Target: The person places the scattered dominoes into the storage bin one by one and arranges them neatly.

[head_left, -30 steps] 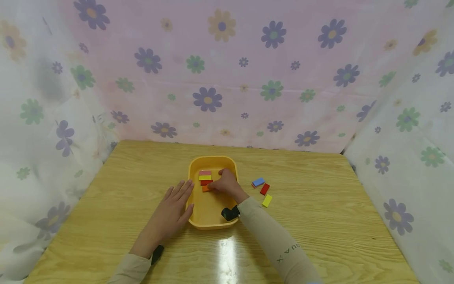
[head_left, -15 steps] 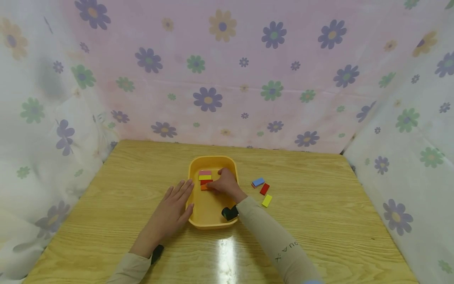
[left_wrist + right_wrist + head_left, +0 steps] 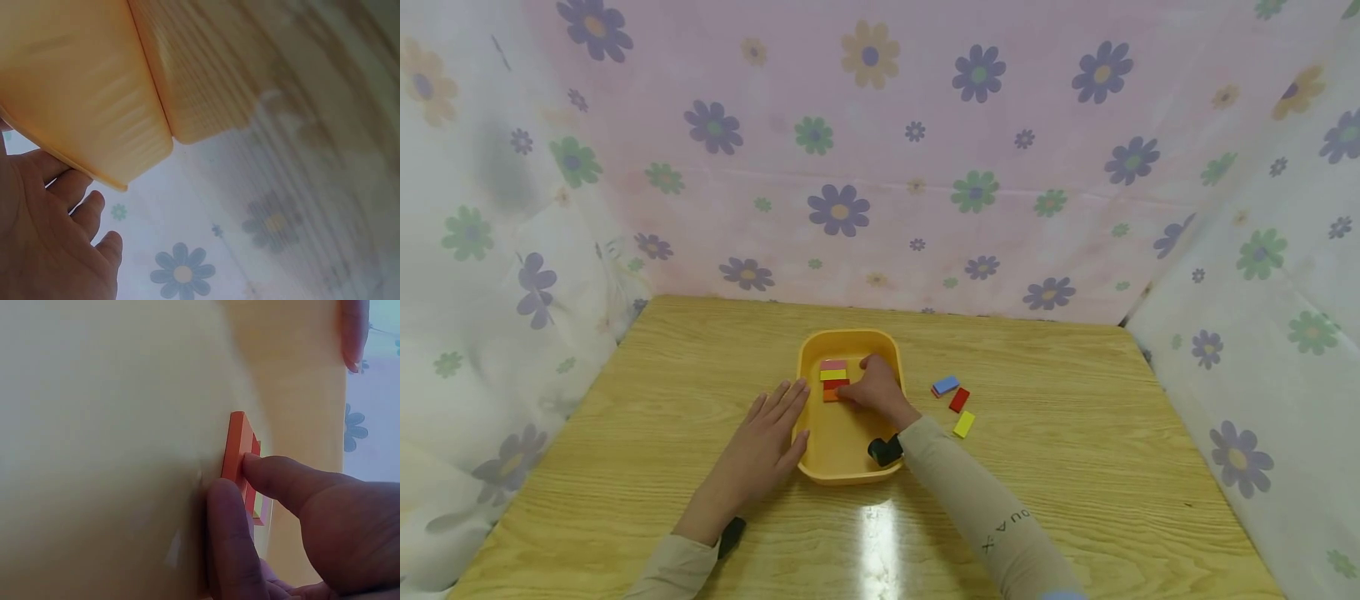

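A yellow plastic bin [image 3: 848, 478] stands on the wooden table. Inside it, a pink block [image 3: 832, 365], a yellow block [image 3: 832, 376], a red block [image 3: 837, 386] and an orange block [image 3: 831, 396] lie side by side in a row, orange nearest me. My right hand [image 3: 880, 390] reaches into the bin, thumb and finger on the orange block [image 3: 234, 444] at its right end. In the right wrist view it sits against the red one, partly covered by my fingers. My left hand [image 3: 762, 450] rests with extended fingers along the bin's left rim; the left wrist view shows them at its outer side.
Right of the bin, a blue block [image 3: 946, 385] lies over a reddish one, beside a loose red block [image 3: 959, 400] and a yellow block [image 3: 964, 424]. Flowered curtains [image 3: 880, 167] enclose the table at the back and sides. A black wrist device [image 3: 885, 451] overlaps the bin's front right corner.
The orange block has shifted slightly away from me and left, up against the red block, with my right hand on it. My left hand and the bin have stayed put.
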The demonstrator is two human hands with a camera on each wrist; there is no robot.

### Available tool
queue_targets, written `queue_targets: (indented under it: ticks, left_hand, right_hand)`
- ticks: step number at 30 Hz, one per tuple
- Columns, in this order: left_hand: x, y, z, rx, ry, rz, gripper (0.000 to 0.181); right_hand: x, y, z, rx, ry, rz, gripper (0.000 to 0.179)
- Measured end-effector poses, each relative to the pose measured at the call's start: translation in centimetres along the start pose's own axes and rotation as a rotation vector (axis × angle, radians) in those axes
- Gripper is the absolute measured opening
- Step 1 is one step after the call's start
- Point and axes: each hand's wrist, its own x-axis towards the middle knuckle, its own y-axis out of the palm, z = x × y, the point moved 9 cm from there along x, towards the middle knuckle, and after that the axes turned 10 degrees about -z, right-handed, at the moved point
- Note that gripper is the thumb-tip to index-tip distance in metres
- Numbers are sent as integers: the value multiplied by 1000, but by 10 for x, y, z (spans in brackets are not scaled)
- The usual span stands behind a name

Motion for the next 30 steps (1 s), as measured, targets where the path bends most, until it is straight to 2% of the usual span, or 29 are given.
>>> queue_targets:
  ticks: [6,16,22,30]
  left_hand:
    - [-1,0,1,-6,-4,1,62]
    - [-1,0,1,-20,-8,-2,62]
    - [0,-1,0,-16,2,-7,61]
    - [0,-2,-1,-12,-8,12,62]
  right_hand:
    - [-2,0,1,24,1,12,66]
    - [-2,4,-2,126,33,41,56]
    - [-4,3,2,50,19,75,61]
    - [-15,-4,14,-75,9,213,73]
